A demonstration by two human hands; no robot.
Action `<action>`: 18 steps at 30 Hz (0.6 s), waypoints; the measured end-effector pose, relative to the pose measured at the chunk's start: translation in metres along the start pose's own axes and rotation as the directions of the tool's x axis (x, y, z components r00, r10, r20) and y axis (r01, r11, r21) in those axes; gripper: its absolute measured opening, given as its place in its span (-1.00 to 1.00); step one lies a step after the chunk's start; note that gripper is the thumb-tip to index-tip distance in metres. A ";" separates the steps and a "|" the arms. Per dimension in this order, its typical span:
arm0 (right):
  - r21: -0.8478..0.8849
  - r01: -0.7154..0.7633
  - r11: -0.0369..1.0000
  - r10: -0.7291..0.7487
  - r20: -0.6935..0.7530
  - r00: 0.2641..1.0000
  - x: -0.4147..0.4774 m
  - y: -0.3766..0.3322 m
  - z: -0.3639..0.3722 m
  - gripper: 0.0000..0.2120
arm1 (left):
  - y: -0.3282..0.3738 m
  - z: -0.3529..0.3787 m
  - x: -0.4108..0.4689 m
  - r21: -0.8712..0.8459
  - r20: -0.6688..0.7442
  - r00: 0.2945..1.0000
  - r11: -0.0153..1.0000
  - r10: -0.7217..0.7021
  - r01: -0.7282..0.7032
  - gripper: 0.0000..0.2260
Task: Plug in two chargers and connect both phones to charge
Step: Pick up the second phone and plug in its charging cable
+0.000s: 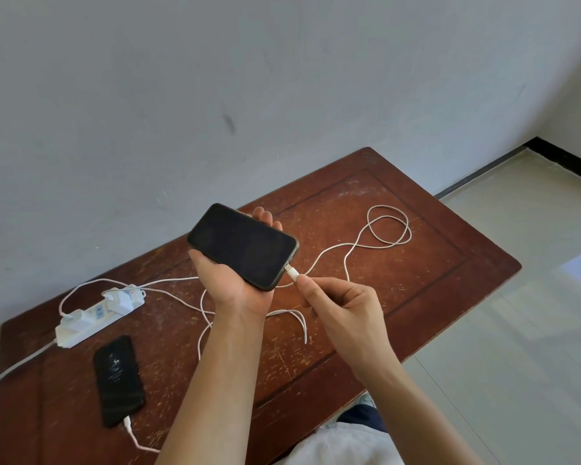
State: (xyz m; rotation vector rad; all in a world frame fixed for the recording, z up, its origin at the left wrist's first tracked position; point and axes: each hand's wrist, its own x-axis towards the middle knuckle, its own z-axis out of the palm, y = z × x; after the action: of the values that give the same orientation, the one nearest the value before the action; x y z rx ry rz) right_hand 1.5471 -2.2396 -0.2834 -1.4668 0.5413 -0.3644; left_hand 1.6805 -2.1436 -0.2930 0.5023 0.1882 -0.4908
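My left hand (235, 283) holds a black phone (242, 245) above the table, screen up and dark. My right hand (342, 307) pinches the white cable plug (292, 272), whose tip sits at the phone's bottom port. That white cable (388, 226) loops over the table. A second black phone (118, 380) lies flat at the left with a white cable plug (127, 422) in its lower end. Two white chargers (119, 298) (76, 318) sit in the white power strip (98, 317).
The worn brown wooden table (416, 297) stands against a grey wall. The power strip's cord (17, 362) runs off the left edge. Pale tiled floor lies to the right. Loose cable slack (299, 320) rests under my hands.
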 end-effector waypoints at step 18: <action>-0.015 0.003 1.000 -0.003 0.014 1.000 0.000 -0.009 -0.006 -0.87 | 0.005 0.011 -0.004 0.104 0.071 0.997 0.994 0.017 -0.024 -0.31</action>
State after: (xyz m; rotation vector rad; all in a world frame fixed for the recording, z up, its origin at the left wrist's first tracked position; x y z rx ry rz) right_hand 1.5449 -2.2452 -0.2748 -1.4836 0.5316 -0.3533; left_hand 1.6800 -2.1435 -0.2804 0.5883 0.0905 -0.4990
